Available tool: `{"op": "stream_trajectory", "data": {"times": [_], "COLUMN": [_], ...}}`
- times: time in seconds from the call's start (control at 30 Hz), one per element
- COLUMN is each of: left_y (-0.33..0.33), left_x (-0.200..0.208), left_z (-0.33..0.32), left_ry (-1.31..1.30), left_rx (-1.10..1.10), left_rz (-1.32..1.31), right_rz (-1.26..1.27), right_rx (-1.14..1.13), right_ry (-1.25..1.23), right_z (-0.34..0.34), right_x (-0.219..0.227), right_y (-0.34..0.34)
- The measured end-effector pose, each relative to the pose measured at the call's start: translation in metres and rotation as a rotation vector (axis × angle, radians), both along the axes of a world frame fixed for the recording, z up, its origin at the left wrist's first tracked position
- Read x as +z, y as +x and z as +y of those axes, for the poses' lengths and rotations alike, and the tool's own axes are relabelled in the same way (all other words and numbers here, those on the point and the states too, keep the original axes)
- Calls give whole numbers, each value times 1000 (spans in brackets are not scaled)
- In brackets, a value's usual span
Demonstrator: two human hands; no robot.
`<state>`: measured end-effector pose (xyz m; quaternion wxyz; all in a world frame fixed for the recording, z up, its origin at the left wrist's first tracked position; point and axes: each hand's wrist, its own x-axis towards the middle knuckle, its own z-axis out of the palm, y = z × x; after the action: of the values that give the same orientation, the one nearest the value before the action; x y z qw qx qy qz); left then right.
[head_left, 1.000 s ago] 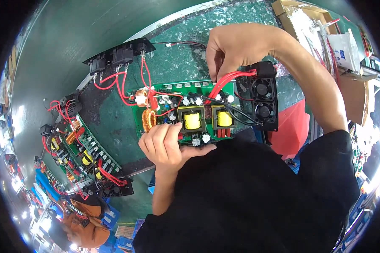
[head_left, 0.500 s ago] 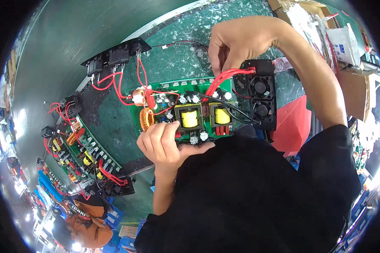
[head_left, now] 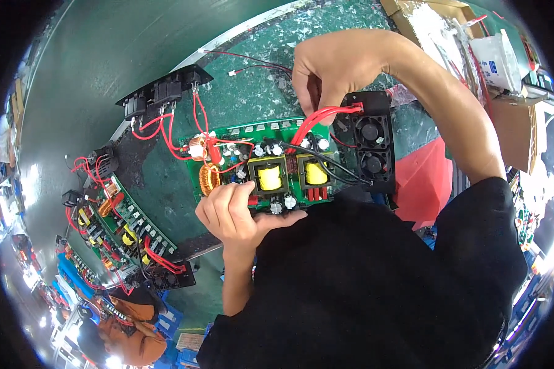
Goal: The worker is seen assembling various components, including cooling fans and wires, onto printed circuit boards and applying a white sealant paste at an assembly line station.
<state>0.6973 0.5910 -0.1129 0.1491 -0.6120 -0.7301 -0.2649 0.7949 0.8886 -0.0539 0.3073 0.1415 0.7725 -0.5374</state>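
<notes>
A green circuit board [head_left: 277,128] with two yellow-wound transformers, copper coils and capacitors lies in front of me. Its near edge is gripped by my left hand [head_left: 229,215], with the thumb stretched along the edge. My right hand [head_left: 338,71] bends down at the board's far right corner, fingers closed together; whatever they pinch is hidden. Thin dark wires [head_left: 258,61] with small white plugs run leftward from behind that hand. Thick red wires [head_left: 326,112] join the board to a black panel with two fans [head_left: 372,138]. More red wires lead left to a black socket panel [head_left: 165,89].
Two similar wired boards [head_left: 129,224] lie to the left on the green bench [head_left: 166,172]. A red sheet [head_left: 423,181] is at the right, below a cardboard box [head_left: 516,138] and a white container [head_left: 496,61]. Another person in orange [head_left: 132,338] works at lower left.
The board, its panels and both my hands have shifted slightly left. The thin wires beyond my right hand have spread farther left, and a second end now shows.
</notes>
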Motion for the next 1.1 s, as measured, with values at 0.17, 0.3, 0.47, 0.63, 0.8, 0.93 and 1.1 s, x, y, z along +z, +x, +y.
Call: {"op": "stream_trajectory", "data": {"times": [0.17, 0.3, 0.47, 0.63, 0.8, 0.93, 1.1], "left_y": [1, 11, 50, 95, 87, 77, 79], "left_x": [3, 34, 65, 66, 44, 68, 61], "left_z": [3, 17, 119, 163, 173, 166, 162], "left_ry": [-27, 25, -50, -473, -467, -412, -216], "left_rx": [-25, -65, -173, -1, -89, -329, -455], "left_rz": [-13, -72, -80, -87, -285, -542, -413], "right_rz": [97, 552, 1067, 1090, 1258, 1145, 1098], "right_rx": [155, -405, -1810, -2384, -2399, -2472, -2467], "right_ry": [71, 226, -324, -178, -84, 26, 79], "right_z": [6, 3, -82, -127, -111, -106, -98], "right_x": [0, 11, -2, -23, -28, -25, -39], "right_y": [6, 49, 183, 261, 268, 270, 299]}}
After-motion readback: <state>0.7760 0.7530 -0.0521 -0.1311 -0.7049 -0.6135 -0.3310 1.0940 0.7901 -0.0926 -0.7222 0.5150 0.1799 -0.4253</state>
